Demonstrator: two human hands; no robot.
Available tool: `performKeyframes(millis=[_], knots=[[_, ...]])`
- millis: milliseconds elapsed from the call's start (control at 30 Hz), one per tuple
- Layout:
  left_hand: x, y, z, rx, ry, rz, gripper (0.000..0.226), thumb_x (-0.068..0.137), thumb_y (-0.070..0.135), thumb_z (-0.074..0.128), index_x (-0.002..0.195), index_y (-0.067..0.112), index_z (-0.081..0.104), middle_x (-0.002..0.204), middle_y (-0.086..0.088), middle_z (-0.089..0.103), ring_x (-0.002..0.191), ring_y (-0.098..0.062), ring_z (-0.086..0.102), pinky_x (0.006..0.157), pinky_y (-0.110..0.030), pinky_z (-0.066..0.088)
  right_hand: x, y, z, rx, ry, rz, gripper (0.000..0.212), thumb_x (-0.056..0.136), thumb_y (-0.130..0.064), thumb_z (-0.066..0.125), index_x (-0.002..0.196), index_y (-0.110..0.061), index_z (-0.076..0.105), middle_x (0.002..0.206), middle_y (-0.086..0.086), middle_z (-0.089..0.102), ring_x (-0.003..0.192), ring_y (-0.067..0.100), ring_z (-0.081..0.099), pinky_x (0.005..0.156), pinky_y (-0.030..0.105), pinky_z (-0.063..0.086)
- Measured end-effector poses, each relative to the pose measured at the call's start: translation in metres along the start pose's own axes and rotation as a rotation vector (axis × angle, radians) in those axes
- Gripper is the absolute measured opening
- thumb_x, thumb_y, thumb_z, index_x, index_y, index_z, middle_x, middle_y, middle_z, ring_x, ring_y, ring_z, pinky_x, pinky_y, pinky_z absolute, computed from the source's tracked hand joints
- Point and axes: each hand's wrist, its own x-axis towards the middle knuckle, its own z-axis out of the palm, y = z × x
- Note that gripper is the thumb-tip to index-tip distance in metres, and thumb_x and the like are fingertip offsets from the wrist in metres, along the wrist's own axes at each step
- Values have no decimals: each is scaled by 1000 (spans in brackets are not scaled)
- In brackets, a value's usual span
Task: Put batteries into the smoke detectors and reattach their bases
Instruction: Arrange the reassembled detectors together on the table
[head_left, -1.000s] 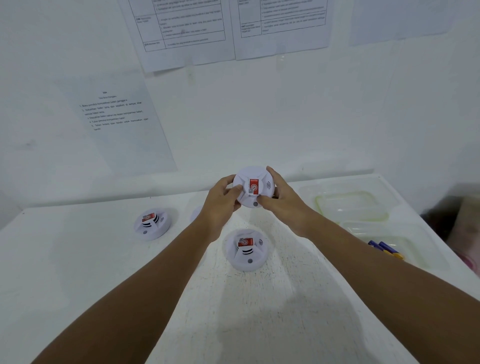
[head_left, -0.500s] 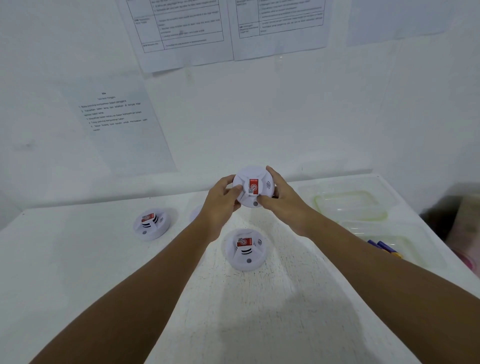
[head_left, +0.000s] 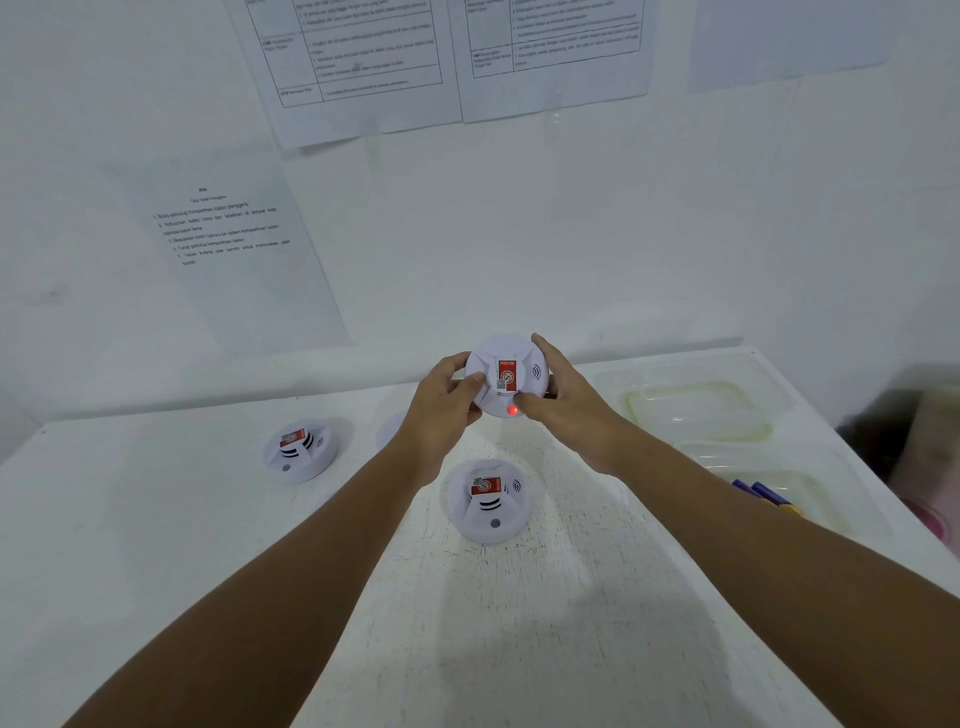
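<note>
The round white plastic smoke detector (head_left: 506, 375), with a red label and a red lamp lit at its lower edge, is held above the white table (head_left: 156, 545), face toward the camera. The left hand (head_left: 441, 395) and right hand (head_left: 563, 397) each have a grip around its rim, fingers curled. Two similar round detectors (head_left: 488, 501) (head_left: 300, 449) lie below on the rough painted surface, and clear plastic trays (head_left: 698, 410) stand at the right.

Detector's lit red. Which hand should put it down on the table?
Probably left. The left hand grips the held detector by its rim, on the side with bare table. The right hand has its thumb by the red light; trays crowd its side.
</note>
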Motion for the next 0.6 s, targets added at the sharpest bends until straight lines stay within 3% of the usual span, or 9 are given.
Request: performKeyframes(millis=[233, 400, 500, 600], knots=[[-1, 0, 1, 11, -5, 10, 33, 108, 23, 54, 141, 24, 56, 129, -3, 69, 117, -22, 68, 100, -33, 56, -3, -1, -1, 12, 4, -13, 86, 96, -9, 67, 162, -33, 18, 153, -9, 47, 134, 13, 52, 112, 40, 47], [0, 2, 3, 24, -39, 40, 28, 109, 23, 51, 136, 30, 56, 130, 0, 69, 116, -20, 69, 88, -23, 56, -6, -4, -4, 26, 18, -34, 72, 96, -4, 65, 153, -33, 32, 139, -10, 55, 125, 11, 57, 92, 24, 55], [4, 4, 7, 31, -55, 50, 31, 109, 24, 51, 140, 28, 56, 131, -1, 68, 117, -22, 68, 89, -24, 57, -6, -7, -7, 44, 44, -34, 68, 94, -2, 65, 147, -33, 38, 136, -6, 57, 120, 13, 59, 79, 19, 55], [8, 0, 10, 46, -56, 50, 29, 109, 25, 52, 136, 30, 57, 130, 0, 68, 117, -22, 68, 91, -27, 58, -5, -2, -10, 47, 60, -12, 66, 93, -2, 66, 146, -34, 41, 131, -7, 60, 115, 12, 62, 76, 17, 55]])
